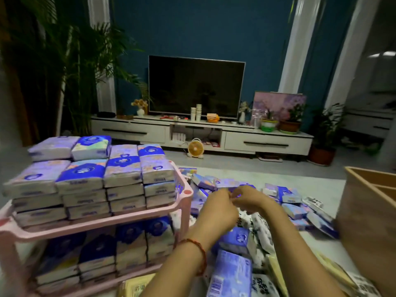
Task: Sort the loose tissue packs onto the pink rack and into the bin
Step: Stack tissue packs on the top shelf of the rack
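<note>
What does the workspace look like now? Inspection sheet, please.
Surface: pale surface, packs spread across it.
Job's things: pink rack, both shelves stacked with packs; loose tissue packs heaped right of it; wooden bin at far right.
Clutter: black-and-white packs and yellow packs nearest the camera.
Hands: left hand and right hand meet fingertips over the heap; any hold is blurred.
Cables: thin leads seem to hang in the TV stand's open bay.
Surroundings: television, small fan, potted plants.
</note>
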A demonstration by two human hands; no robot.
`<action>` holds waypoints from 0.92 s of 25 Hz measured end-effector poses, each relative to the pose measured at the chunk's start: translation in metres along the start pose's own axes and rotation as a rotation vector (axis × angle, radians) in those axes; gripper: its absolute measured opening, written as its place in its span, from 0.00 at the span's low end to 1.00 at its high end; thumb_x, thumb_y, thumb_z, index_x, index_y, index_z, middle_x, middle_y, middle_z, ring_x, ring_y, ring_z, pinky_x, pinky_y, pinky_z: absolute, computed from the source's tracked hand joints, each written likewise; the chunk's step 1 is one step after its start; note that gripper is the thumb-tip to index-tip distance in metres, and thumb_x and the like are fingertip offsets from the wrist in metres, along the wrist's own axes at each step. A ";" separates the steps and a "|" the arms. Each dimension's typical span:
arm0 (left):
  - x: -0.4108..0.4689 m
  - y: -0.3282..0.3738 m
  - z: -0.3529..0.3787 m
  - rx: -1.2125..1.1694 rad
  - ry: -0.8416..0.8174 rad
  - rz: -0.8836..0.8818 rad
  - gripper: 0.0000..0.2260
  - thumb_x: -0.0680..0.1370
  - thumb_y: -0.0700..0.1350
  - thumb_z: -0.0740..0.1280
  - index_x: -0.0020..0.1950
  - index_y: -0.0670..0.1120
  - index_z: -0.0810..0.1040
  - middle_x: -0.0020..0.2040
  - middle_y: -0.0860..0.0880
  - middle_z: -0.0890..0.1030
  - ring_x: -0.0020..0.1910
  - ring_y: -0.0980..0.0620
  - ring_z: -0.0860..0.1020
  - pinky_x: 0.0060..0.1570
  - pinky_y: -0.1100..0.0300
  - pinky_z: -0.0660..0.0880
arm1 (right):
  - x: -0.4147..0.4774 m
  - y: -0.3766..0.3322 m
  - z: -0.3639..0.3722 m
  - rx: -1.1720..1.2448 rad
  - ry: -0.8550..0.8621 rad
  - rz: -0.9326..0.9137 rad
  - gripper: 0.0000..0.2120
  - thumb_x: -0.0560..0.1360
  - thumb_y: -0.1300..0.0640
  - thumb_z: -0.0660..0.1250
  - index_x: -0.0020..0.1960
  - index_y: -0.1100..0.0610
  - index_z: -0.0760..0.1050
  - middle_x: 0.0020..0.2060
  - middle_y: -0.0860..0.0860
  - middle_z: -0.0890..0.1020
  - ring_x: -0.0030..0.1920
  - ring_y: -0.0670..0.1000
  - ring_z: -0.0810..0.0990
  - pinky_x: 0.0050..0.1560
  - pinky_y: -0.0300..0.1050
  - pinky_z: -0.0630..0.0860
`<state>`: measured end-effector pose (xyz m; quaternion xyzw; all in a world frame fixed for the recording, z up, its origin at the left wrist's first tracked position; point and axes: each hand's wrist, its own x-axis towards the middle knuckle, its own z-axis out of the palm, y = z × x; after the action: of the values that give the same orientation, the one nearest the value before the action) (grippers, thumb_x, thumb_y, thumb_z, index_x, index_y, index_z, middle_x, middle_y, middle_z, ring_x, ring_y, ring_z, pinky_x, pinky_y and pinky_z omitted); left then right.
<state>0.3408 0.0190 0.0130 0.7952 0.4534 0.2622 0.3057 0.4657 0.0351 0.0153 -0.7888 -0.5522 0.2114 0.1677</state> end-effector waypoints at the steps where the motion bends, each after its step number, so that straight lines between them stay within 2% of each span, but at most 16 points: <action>1: 0.005 -0.012 0.016 0.154 -0.022 0.019 0.17 0.76 0.35 0.57 0.65 0.40 0.68 0.64 0.39 0.72 0.64 0.42 0.70 0.61 0.52 0.67 | 0.009 0.007 0.011 -0.008 0.022 -0.034 0.07 0.75 0.59 0.62 0.48 0.61 0.77 0.39 0.57 0.78 0.35 0.51 0.73 0.34 0.42 0.66; 3: 0.012 -0.027 0.032 0.397 -0.021 0.064 0.23 0.75 0.36 0.58 0.71 0.40 0.60 0.71 0.40 0.61 0.72 0.43 0.59 0.70 0.53 0.58 | 0.025 0.017 0.030 -0.013 0.118 -0.103 0.13 0.75 0.59 0.62 0.57 0.62 0.76 0.53 0.59 0.80 0.50 0.54 0.78 0.40 0.41 0.66; 4: 0.018 -0.031 0.037 0.444 0.007 0.053 0.26 0.76 0.36 0.58 0.73 0.40 0.56 0.74 0.40 0.56 0.74 0.42 0.53 0.73 0.52 0.53 | 0.031 0.021 0.038 -0.019 0.149 -0.131 0.15 0.76 0.59 0.62 0.62 0.61 0.73 0.59 0.58 0.79 0.57 0.54 0.77 0.44 0.41 0.67; 7: 0.033 -0.032 0.042 0.440 0.100 -0.093 0.28 0.77 0.38 0.57 0.75 0.40 0.50 0.76 0.39 0.49 0.76 0.41 0.45 0.74 0.50 0.44 | 0.048 0.027 0.054 -0.079 0.129 -0.193 0.21 0.76 0.57 0.62 0.68 0.61 0.66 0.66 0.57 0.73 0.65 0.55 0.71 0.56 0.41 0.67; 10: 0.041 -0.039 0.049 0.353 0.066 -0.269 0.28 0.78 0.42 0.55 0.75 0.39 0.48 0.76 0.37 0.45 0.76 0.40 0.43 0.73 0.49 0.42 | 0.063 0.030 0.065 -0.166 0.050 -0.121 0.23 0.76 0.54 0.62 0.67 0.62 0.63 0.65 0.60 0.72 0.65 0.58 0.71 0.58 0.46 0.68; 13: 0.049 -0.054 0.049 0.231 0.043 -0.365 0.29 0.78 0.46 0.58 0.74 0.37 0.50 0.75 0.38 0.50 0.75 0.41 0.48 0.73 0.51 0.47 | 0.071 0.030 0.069 -0.190 0.029 -0.066 0.24 0.74 0.52 0.64 0.65 0.60 0.63 0.63 0.58 0.74 0.62 0.58 0.73 0.60 0.51 0.69; 16: 0.052 -0.059 0.040 0.248 0.087 -0.361 0.23 0.79 0.43 0.57 0.71 0.36 0.57 0.72 0.38 0.58 0.72 0.41 0.57 0.69 0.55 0.55 | 0.067 0.030 0.060 -0.055 -0.020 -0.046 0.28 0.70 0.50 0.71 0.64 0.59 0.66 0.62 0.56 0.74 0.60 0.56 0.74 0.58 0.49 0.72; 19: 0.055 -0.063 0.039 0.289 0.104 -0.363 0.20 0.80 0.45 0.58 0.69 0.37 0.62 0.71 0.39 0.59 0.69 0.40 0.60 0.68 0.54 0.59 | 0.058 0.035 0.045 -0.020 -0.108 -0.006 0.33 0.68 0.48 0.74 0.67 0.59 0.67 0.63 0.53 0.72 0.61 0.53 0.72 0.57 0.43 0.69; 21: 0.056 -0.067 0.042 0.223 0.111 -0.385 0.23 0.79 0.47 0.60 0.70 0.39 0.60 0.71 0.39 0.57 0.70 0.40 0.59 0.68 0.54 0.59 | 0.057 0.039 0.041 -0.007 -0.157 0.010 0.30 0.68 0.48 0.74 0.64 0.59 0.68 0.56 0.52 0.73 0.55 0.51 0.72 0.51 0.40 0.68; 23: 0.056 -0.069 0.045 0.169 0.106 -0.372 0.26 0.77 0.48 0.62 0.71 0.39 0.57 0.71 0.39 0.57 0.70 0.41 0.59 0.67 0.55 0.60 | 0.057 0.041 0.041 0.016 -0.185 0.018 0.23 0.67 0.49 0.75 0.55 0.57 0.69 0.47 0.49 0.73 0.47 0.49 0.72 0.45 0.40 0.68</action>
<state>0.3580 0.0849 -0.0595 0.7057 0.6280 0.2041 0.2568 0.4942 0.0762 -0.0482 -0.7694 -0.5565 0.2895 0.1205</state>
